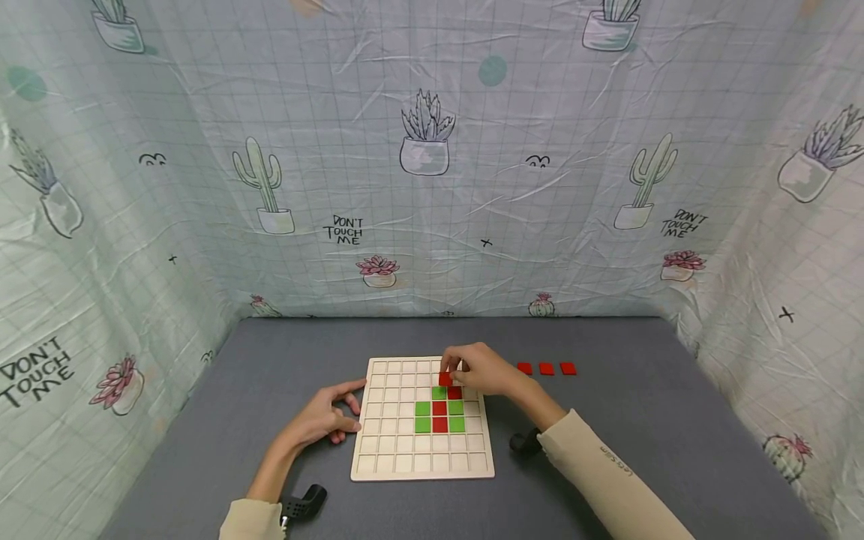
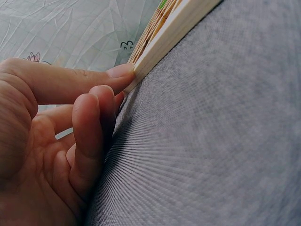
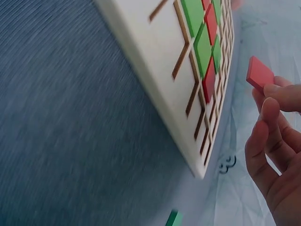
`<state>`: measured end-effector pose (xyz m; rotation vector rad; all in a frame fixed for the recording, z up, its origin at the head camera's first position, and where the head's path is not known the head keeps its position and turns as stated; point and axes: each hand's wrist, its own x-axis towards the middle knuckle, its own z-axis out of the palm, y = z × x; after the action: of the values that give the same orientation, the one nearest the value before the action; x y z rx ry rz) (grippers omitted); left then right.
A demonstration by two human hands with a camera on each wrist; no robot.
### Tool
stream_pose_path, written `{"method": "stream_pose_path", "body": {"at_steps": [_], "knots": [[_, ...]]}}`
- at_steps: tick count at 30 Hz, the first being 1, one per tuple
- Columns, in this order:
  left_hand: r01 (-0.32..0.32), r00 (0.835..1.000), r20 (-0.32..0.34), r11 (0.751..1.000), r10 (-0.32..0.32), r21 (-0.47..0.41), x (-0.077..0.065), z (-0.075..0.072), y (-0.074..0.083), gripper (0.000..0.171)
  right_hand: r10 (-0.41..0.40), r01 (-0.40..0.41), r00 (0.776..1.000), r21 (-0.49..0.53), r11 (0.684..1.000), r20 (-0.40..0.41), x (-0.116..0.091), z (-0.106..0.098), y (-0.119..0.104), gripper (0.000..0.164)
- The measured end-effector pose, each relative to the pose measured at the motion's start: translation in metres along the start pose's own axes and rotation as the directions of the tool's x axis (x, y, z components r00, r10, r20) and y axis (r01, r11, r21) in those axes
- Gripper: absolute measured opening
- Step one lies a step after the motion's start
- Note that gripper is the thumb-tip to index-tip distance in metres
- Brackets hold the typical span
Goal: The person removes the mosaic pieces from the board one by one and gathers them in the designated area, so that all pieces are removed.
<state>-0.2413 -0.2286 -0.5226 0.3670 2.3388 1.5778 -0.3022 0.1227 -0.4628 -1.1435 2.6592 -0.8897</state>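
Note:
A pale wooden board (image 1: 385, 466) with a grid of square recesses lies on the grey table. Several green tiles (image 1: 422, 424) and red tiles (image 1: 439, 424) fill recesses right of its middle. Between thumb and fingers my right hand (image 1: 482, 367) pinches a red square tile (image 3: 260, 73). The right wrist view shows that tile tilted and raised off the board. At the board's left edge, my left hand (image 1: 324, 414) touches the wood with its forefinger and thumb spread apart; the thumb (image 2: 120, 73) presses the side, while other fingers bend loosely beneath.
Three loose red tiles (image 1: 547, 368) lie in a row on the table (image 1: 290, 345) right of the board. A green piece (image 3: 174, 219) shows at the bottom of the right wrist view. A printed cloth (image 1: 432, 247) hangs behind the table and along both sides.

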Motion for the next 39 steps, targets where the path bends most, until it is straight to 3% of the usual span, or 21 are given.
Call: {"method": "stream_pose_path", "body": {"at_steps": [18,31,39], "knots": [[0.0,1.0,0.007,1.0,0.0,-0.003,-0.001,-0.001,0.0,0.085,0.055,-0.054,0.997,0.016,0.998,-0.057,-0.043,-0.025,0.035,0.014],[0.003,1.0,0.001,1.0,-0.003,0.0,0.0,-0.001,0.0,0.085,0.084,-0.084,0.995,0.0,0.996,-0.059,-0.063,-0.028,0.067,0.015],[-0.002,1.0,0.005,1.0,0.001,0.015,-0.002,-0.001,0.0,0.085,0.107,-0.108,0.993,-0.011,0.994,-0.042,-0.071,-0.028,0.073,0.013]]}}
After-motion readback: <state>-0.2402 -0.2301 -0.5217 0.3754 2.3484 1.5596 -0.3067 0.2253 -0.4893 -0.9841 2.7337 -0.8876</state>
